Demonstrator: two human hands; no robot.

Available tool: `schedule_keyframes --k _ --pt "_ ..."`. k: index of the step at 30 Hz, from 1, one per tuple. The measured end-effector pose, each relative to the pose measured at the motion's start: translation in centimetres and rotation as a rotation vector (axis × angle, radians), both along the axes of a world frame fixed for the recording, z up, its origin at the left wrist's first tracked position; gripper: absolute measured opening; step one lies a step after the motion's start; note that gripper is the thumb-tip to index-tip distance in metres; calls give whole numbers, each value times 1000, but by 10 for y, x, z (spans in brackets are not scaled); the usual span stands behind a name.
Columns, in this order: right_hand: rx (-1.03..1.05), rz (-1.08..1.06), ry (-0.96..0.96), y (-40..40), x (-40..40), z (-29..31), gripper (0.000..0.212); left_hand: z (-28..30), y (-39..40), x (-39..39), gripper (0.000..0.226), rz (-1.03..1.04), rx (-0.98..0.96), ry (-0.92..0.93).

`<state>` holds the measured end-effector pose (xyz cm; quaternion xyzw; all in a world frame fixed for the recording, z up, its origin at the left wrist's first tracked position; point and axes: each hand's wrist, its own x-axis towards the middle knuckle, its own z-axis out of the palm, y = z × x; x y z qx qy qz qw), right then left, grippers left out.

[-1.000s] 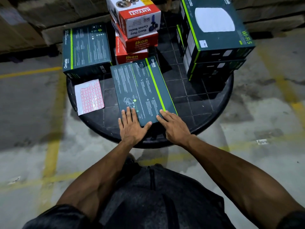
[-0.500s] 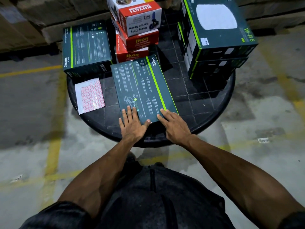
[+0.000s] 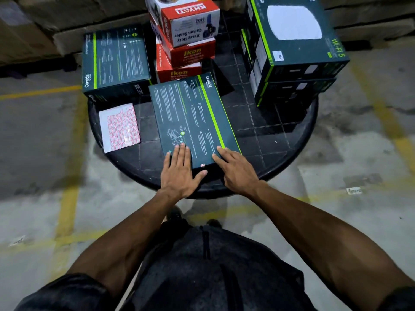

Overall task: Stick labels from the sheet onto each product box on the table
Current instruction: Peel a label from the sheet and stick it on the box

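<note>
Both hands lie flat on the near end of the flat dark Omada box [image 3: 193, 122] at frame centre: the left hand [image 3: 179, 173] with fingers straight and close together, the right hand [image 3: 238, 169] with fingers spread at the box's lower right corner. A small red label [image 3: 203, 165] sits at its near edge, so this box looks done. The label sheet [image 3: 120, 127] lies at centre left on the round bench [image 3: 292, 140]. Whether the Omada box upper left [image 3: 116, 61], the red stack [image 3: 184, 41] or the Wi-Fi 5 boxes [image 3: 296, 46] carry labels I cannot tell.
</note>
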<state>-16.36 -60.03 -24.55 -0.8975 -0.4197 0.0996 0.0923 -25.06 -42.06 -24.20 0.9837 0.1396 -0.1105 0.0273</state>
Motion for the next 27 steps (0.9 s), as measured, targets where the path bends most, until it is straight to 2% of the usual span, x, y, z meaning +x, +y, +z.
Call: schedule_keyframes --k 7,12,18,22,27 --pt "-23 -5 -2 0 -1 -1 71 -5 -7 7 82 22 71 -41" --pt "-27 -13 -7 0 -2 -1 70 -10 -5 8 82 20 54 -88" --pt "-33 -14 -4 1 -2 1 71 -8 -1 6 83 -19 26 -50" --pt "-2 -24 -5 2 -3 0 69 -9 -4 6 86 22 34 -72" --pt "-10 -37 5 3 -4 1 69 -12 -5 7 81 3 67 -86"
